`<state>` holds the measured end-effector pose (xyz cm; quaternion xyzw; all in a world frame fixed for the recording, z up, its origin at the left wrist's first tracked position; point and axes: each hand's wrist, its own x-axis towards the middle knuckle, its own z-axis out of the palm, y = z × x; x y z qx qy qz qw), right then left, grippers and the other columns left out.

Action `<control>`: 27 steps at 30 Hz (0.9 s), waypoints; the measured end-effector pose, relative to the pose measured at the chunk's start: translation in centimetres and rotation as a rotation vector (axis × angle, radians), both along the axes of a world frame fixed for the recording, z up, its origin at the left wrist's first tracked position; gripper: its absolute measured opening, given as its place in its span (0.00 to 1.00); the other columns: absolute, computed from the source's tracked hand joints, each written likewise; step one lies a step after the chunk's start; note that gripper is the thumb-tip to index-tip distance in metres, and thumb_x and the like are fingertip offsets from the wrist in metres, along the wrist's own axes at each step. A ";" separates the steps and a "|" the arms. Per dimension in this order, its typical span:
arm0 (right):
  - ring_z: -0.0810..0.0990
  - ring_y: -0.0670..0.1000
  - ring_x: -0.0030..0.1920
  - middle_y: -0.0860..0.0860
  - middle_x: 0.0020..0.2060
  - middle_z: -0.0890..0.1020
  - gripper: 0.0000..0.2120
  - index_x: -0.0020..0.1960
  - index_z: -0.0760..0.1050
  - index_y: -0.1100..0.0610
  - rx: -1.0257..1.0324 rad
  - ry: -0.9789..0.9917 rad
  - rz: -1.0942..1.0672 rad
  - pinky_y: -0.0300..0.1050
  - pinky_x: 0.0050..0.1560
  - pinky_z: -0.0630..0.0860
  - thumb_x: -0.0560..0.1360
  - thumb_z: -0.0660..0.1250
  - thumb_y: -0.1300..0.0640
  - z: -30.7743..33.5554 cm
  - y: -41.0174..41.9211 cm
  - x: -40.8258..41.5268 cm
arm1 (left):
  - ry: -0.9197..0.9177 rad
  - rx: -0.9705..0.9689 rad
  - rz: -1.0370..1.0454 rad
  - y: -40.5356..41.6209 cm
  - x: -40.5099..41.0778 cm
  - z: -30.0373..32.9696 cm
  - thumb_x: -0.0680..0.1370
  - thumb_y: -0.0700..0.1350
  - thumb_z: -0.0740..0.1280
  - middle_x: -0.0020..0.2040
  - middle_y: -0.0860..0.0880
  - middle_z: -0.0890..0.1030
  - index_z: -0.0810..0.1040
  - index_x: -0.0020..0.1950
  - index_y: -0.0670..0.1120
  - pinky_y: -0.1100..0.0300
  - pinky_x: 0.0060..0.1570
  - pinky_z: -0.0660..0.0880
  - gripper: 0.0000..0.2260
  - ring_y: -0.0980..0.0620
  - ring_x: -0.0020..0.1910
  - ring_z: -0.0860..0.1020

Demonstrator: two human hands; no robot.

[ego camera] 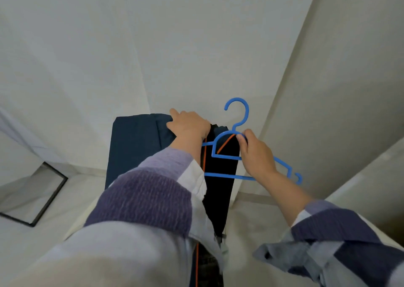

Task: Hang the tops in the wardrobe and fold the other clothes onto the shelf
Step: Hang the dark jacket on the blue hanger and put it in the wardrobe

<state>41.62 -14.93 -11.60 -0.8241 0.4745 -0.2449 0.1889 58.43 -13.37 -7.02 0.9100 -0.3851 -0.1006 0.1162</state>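
A blue plastic hanger (237,120) is held up in front of me, hook upward. My right hand (255,153) pinches it at the neck just below the hook. A black garment with an orange stripe (220,190) hangs down behind the hanger's bars. To its left a dark navy garment (135,142) hangs flat. My left hand (189,125) grips the top edge where the navy and black cloth meet. Both forearms wear purple and white striped sleeves.
Pale grey fabric walls (196,46) of the wardrobe fill the view behind and to the right. A black metal frame (52,196) with a light panel shows at the lower left.
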 end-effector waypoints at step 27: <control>0.71 0.56 0.33 0.49 0.30 0.71 0.15 0.49 0.66 0.55 -0.234 -0.103 0.027 0.47 0.35 0.64 0.82 0.47 0.46 8.7 9.1 6.6 | -0.055 -0.531 0.176 20.2 13.7 7.1 0.78 0.51 0.62 0.47 0.44 0.80 0.79 0.49 0.47 0.55 0.40 0.71 0.10 0.41 0.45 0.78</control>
